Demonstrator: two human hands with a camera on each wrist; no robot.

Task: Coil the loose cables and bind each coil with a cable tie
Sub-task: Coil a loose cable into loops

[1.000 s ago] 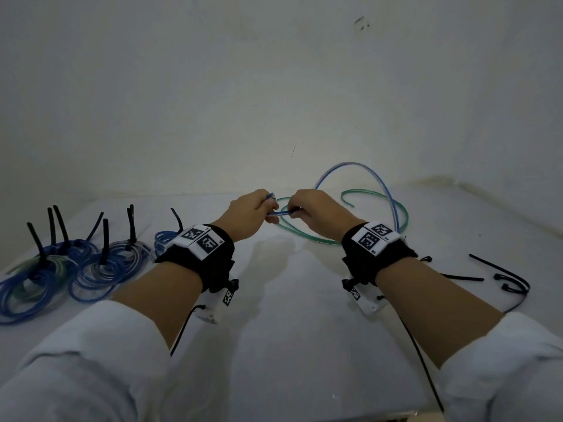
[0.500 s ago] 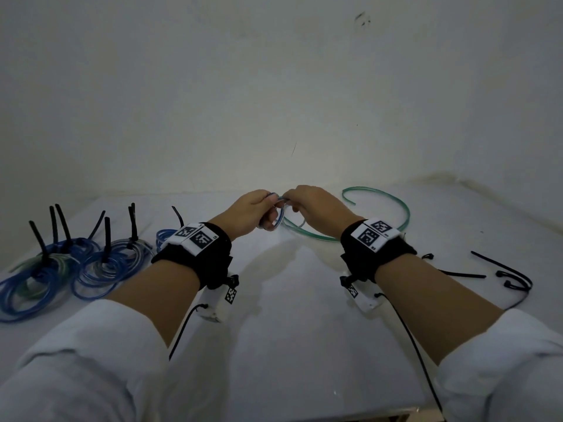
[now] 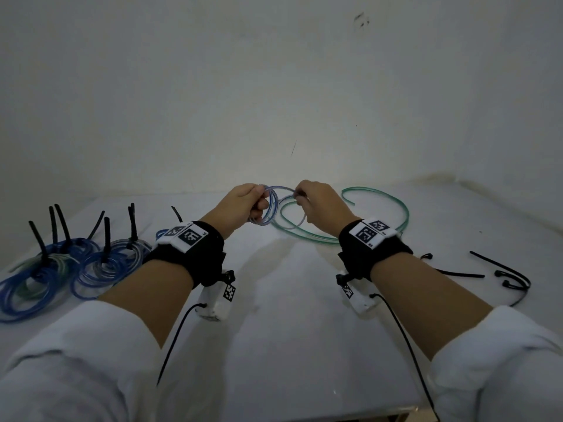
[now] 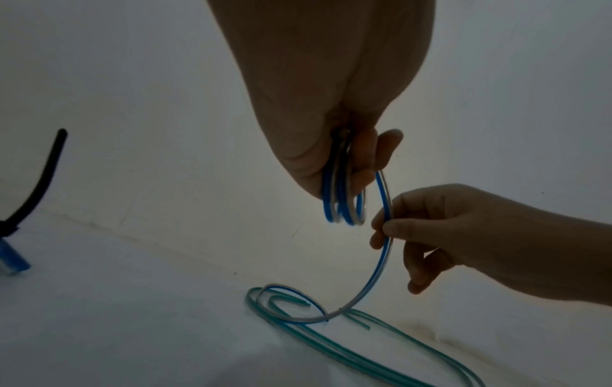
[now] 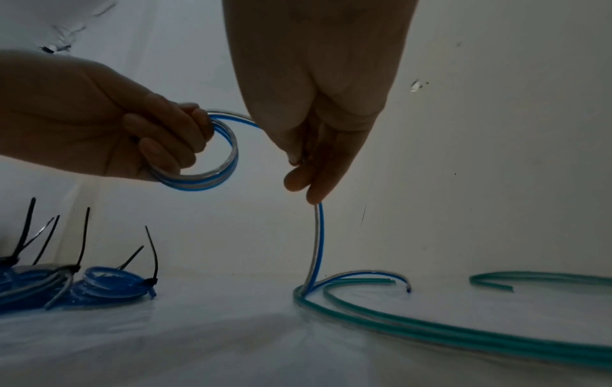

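Currently, left hand grips the blue cable coil above the table; right hand, just beside the coil, pinches its trailing length.

Green cable cut off at right edge; bound coils cropped at left edge.
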